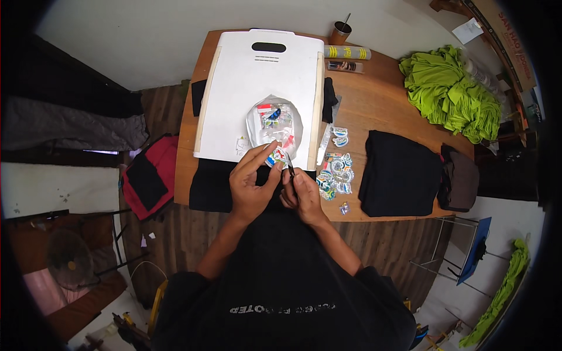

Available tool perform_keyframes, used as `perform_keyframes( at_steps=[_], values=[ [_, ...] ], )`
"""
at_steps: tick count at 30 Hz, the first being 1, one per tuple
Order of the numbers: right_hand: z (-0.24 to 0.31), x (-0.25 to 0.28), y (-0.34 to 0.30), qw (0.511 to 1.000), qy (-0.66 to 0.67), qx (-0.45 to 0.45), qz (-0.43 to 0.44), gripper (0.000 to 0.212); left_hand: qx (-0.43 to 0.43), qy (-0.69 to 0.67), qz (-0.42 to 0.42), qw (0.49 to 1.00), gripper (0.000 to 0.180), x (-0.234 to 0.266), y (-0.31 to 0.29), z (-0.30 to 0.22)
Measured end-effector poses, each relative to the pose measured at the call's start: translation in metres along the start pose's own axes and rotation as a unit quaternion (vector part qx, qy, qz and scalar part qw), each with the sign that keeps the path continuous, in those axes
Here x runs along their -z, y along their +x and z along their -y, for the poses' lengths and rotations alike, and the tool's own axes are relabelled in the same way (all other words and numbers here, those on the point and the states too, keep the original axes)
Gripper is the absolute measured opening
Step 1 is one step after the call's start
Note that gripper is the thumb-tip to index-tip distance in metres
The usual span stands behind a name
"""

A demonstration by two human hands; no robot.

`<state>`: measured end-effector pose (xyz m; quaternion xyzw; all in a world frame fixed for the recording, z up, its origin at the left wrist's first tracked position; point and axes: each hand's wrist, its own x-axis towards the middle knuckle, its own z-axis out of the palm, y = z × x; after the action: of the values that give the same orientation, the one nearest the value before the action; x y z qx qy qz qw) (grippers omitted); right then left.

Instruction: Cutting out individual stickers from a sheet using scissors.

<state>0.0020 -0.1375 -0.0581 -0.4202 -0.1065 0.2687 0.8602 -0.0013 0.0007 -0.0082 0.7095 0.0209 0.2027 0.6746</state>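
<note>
My left hand (250, 186) pinches a small colourful printed cutout (275, 158), mostly white, blue and red, between its thumb and fingers. My right hand (304, 196) is closed round a pair of dark-handled scissors (291, 167), whose blades point up at the cutout's right edge. Both hands hover over the near edge of a white board (225, 117) with an oval slot. Just beyond them a round white container (250, 126) on the board holds printed pieces and clear scraps. Several cutouts (336, 172) lie in a loose cluster right of my right hand.
The wooden table (374, 99) carries folded black cloth (401, 172), a brown folded cloth (459, 178) and a heap of lime-green fabric (448, 90). A brown cup (339, 33) and a grey-yellow roll (348, 52) stand and lie behind. A metal ruler (324, 143) lies beside the board.
</note>
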Motion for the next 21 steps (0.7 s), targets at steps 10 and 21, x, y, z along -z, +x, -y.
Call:
perform_keyframes(
  at_steps=[10, 21],
  values=[
    [0.0002, 0.0009, -0.0007, 0.999, 0.033, 0.027, 0.017, 0.034, -0.020, -0.027, 0.038, 0.999, 0.040, -0.0001, 0.0008, -0.0016],
    [-0.0003, 0.0032, -0.0019, 1.000, 0.020, -0.017, 0.004, 0.035, -0.005, 0.010, 0.016, 1.000, 0.040, 0.0008, 0.0004, -0.0042]
  ],
)
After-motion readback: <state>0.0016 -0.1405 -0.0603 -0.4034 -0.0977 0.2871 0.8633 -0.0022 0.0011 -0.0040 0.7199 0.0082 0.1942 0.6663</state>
